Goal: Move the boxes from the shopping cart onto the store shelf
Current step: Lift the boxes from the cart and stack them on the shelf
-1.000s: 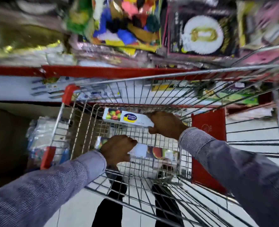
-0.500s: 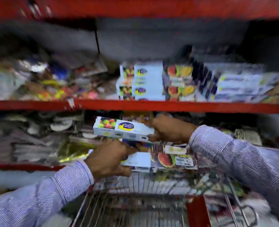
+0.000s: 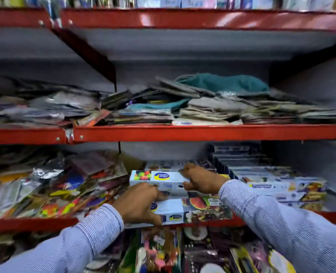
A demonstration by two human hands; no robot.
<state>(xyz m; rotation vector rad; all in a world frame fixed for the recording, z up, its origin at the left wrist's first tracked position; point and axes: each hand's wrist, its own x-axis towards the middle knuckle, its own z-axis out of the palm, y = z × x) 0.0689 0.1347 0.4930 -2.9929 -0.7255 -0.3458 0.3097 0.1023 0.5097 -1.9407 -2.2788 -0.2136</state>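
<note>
I hold two long white boxes printed with fruit pictures and a blue-yellow logo. My right hand (image 3: pixel 201 180) grips the right end of the upper box (image 3: pixel 159 179). My left hand (image 3: pixel 138 203) grips the left part of the lower box (image 3: pixel 185 210), which shows a watermelon picture. Both boxes are at the front of the red-edged store shelf (image 3: pixel 330 217), over its lip. More boxes of the same kind (image 3: pixel 277 186) lie stacked on that shelf to the right. The shopping cart is out of view.
Loose colourful packets (image 3: pixel 51 186) fill the same shelf on the left. The shelf above (image 3: pixel 202 133) holds flat grey and teal packets. Below the lip, more bright packets (image 3: pixel 159 251) are crammed in. A red upright bracket (image 3: pixel 96 58) slants at upper left.
The view has swung up from the cart to the shelves. Both hands have carried the two boxes up and forward, from the cart to the front of the shelf.
</note>
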